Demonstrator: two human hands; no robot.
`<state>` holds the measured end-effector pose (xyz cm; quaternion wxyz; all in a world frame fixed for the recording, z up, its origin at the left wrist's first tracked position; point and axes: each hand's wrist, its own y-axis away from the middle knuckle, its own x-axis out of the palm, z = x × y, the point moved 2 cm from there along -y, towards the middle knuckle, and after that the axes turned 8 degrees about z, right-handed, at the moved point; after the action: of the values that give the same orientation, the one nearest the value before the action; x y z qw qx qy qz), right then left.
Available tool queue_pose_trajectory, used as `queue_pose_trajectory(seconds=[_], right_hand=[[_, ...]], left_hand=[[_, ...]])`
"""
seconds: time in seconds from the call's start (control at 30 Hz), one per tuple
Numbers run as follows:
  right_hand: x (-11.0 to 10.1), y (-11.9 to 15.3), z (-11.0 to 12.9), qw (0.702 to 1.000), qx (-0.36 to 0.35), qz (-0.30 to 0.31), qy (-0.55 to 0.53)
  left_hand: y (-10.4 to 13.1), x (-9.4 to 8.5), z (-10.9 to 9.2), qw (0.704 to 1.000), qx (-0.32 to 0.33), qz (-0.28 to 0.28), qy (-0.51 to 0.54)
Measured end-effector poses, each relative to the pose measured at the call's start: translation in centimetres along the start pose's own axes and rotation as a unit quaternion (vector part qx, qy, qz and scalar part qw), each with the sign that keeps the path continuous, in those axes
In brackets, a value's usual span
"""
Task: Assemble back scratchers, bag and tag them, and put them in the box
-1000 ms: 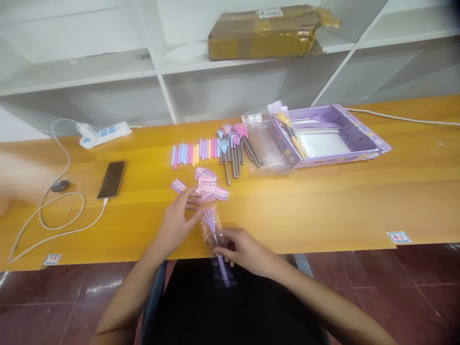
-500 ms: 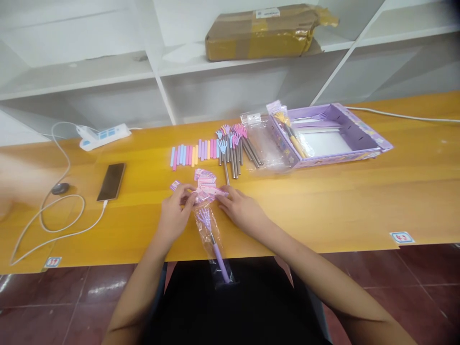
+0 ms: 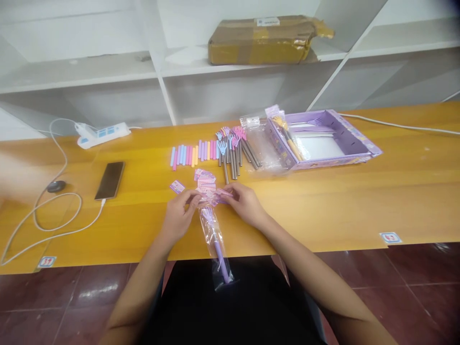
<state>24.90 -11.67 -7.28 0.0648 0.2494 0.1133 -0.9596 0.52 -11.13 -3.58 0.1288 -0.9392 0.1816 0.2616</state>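
Note:
My left hand [image 3: 179,214] pinches the top of a clear plastic bag [image 3: 204,226], thumb and fingers together. Inside that bag lies a purple back scratcher [image 3: 221,261], its handle end hanging past the table edge towards my lap. With my right hand [image 3: 247,205] I grip a small pink-purple card [image 3: 223,192] at the bag's mouth. Just beyond my fingers is a pile of similar printed cards [image 3: 206,176], and a single card [image 3: 177,186] lies to its left. Farther back are back scratchers with metal rods [image 3: 235,160] and a row of coloured handle tubes [image 3: 187,155].
A purple display box [image 3: 332,161] stands at right, a bagged yellow back scratcher [image 3: 290,140] on its left side. Clear bags [image 3: 260,151] lie beside it. Left are a phone [image 3: 110,180] on a cable and a power strip [image 3: 104,135]. A taped carton [image 3: 258,43] rests on the shelf.
Both hands have shifted slightly right at the bag's mouth, with the bagged scratcher between them. The single card on the left now shows fully. The camera view has tilted a little.

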Motion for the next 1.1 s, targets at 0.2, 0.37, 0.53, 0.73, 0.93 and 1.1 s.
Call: queue_pose_trajectory(seconds=[0.2, 0.37, 0.53, 0.73, 0.93, 1.1], right_hand=[[-1.1, 0.6, 1.6, 0.993, -0.086, -0.082, 0.011], [-1.6, 1.9, 4.5, 0.959, -0.265, -0.036, 0.090], [-0.6, 1.2, 5.7, 0.939, -0.297, 0.050, 0.164], [0.5, -0.9, 3.8, 0.988, -0.146, -0.051, -0.012], [0.5, -0.8, 3.3, 0.983, -0.121, -0.057, -0.126], [0.1, -0.8, 3.5, 0.980, -0.138, -0.088, -0.114]], left_hand=[[0.2, 0.3, -0.2, 0.999, 0.024, 0.002, -0.031], [0.1, 0.3, 0.0, 0.999, -0.003, -0.035, 0.013], [0.4, 0.1, 0.8, 0.996, -0.023, -0.073, 0.050], [0.5, -0.1, 0.1, 0.999, 0.027, -0.045, 0.007], [0.5, 0.0, -0.9, 0.995, 0.006, -0.008, 0.103], [0.5, 0.0, -0.7, 0.965, -0.020, 0.015, 0.261]])
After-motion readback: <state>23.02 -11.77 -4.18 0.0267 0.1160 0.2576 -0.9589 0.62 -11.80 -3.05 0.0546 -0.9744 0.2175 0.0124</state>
